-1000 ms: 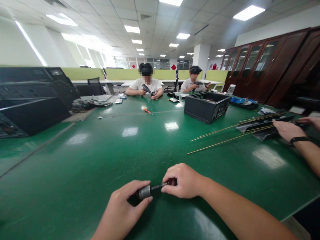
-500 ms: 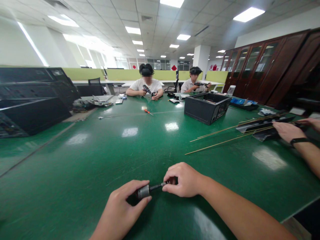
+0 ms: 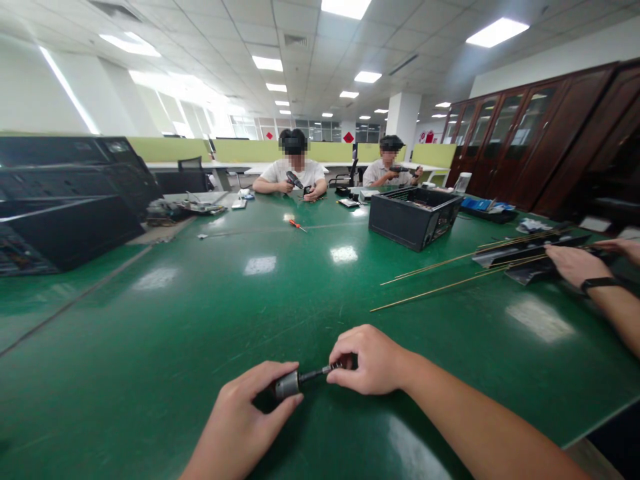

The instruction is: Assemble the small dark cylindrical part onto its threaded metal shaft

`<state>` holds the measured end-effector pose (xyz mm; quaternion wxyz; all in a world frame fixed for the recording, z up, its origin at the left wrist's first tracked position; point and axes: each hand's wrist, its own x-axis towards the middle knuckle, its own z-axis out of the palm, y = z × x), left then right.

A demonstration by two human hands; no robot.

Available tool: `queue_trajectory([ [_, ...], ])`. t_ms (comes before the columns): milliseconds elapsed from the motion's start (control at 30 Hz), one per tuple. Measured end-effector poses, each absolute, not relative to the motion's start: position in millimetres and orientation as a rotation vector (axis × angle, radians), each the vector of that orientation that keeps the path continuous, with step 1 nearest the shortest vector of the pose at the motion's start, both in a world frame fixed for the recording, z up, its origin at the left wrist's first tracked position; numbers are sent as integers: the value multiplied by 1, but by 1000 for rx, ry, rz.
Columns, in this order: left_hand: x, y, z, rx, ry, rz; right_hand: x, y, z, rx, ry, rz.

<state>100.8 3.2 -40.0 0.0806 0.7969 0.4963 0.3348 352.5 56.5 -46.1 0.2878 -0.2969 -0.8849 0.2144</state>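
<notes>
My left hand [image 3: 253, 397] is closed round a grey metal cylinder [image 3: 289, 385], thumb and fingers on opposite sides of it. From the cylinder's right end a thin dark shaft [image 3: 313, 375] sticks out, tilted slightly upward. At the far end of that shaft, thumb and forefinger of my right hand [image 3: 367, 363] pinch a narrow, ridged tip [image 3: 334, 366], partly covered by the fingers. The whole part is held low over the green table [image 3: 225, 313], near its front. What kind of part it is I cannot tell.
A black computer case [image 3: 400, 220] stands right of centre, with an orange screwdriver [image 3: 297, 225] to its left. Thin brass-coloured rods [image 3: 430, 292] lie at right, where another person's hand [image 3: 575, 263] works. Dark cases [image 3: 65, 233] stand at left. Two people sit opposite, holding power drills.
Both hands keep their hold on the part, almost still. My right hand has shifted a tiny bit to the right.
</notes>
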Motion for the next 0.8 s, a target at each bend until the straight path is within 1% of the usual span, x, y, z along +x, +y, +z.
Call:
queue_trajectory([
  [800, 99, 5, -40, 2356, 1512, 970, 355, 58, -46, -789, -2348, 589],
])
